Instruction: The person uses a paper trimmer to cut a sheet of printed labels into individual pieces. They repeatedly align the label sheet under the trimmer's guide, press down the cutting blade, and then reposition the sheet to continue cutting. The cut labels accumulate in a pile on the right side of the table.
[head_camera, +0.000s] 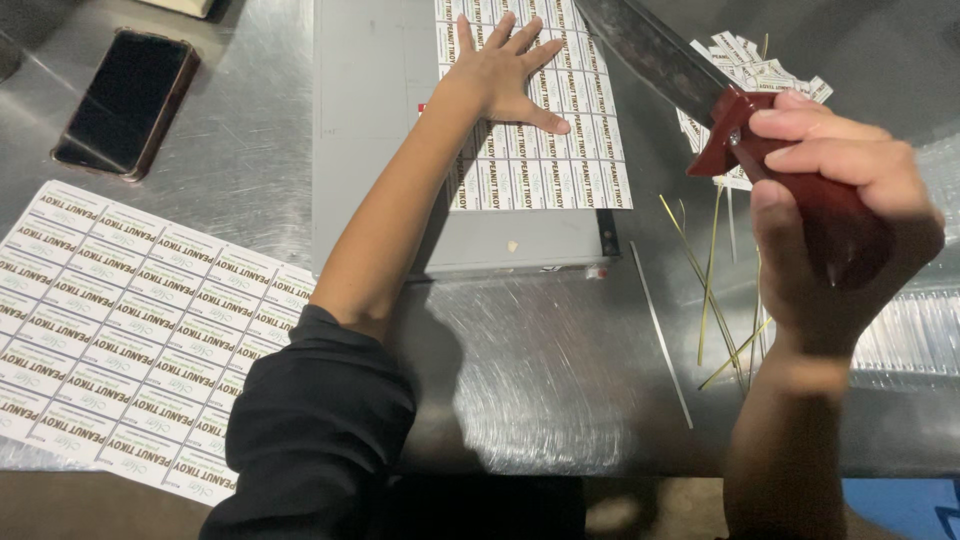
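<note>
Head view: steel table (250, 160), left hand (505, 70) flat on label sheet (560, 150), right hand (840, 220) clenched around cutter handle (790, 170).

The label sheet (540, 140) on the cutter runs off the top edge, and the left hand (500, 75) covers part of it. The cutter blade (650, 50) is cut off at the top. A second sheet (130, 330) leaves the left edge.
</note>
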